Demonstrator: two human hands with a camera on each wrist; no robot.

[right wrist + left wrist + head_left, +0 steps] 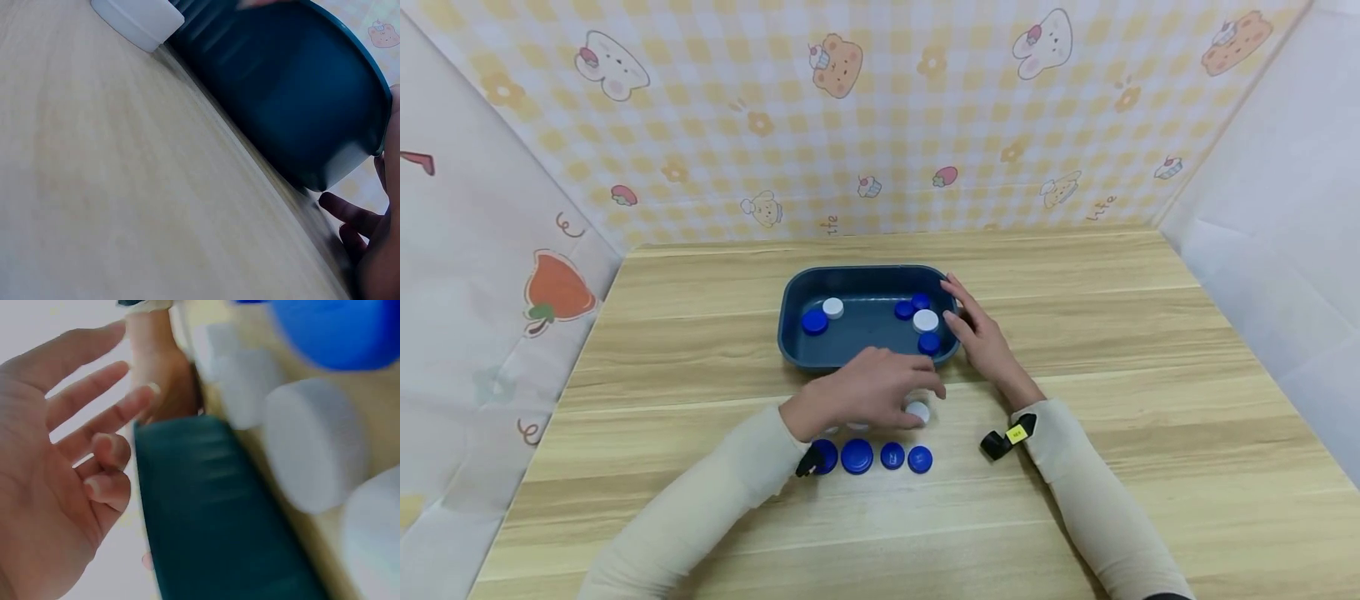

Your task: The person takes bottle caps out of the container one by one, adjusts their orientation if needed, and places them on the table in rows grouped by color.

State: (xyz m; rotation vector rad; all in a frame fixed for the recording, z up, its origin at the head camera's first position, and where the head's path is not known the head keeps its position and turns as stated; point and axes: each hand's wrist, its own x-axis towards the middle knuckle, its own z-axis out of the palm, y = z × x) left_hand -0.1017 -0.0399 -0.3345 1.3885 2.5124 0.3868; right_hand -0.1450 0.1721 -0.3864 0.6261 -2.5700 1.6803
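My left hand [880, 387] hovers over a row of white bottle caps, its fingertips just above the white cap [918, 412] at the row's right end. In the left wrist view its fingers are apart, loosely bent, with nothing between them. Other white caps [315, 444] in that row are partly hidden beneath the hand in the head view. My right hand [988, 346] rests at the right end of a dark teal plastic tub [868, 364], fingers fairly straight along its rim. Blue and white caps lie inside the tub, including a blue cap [815, 322] at left.
Nearer to me is a row of blue caps [857, 457], the leftmost partly covered by the left wrist strap. A black strap end [996, 445] hangs from the right wrist. Behind the wooden table [1150, 350] stands a checked, cartoon-printed backdrop [887, 125].
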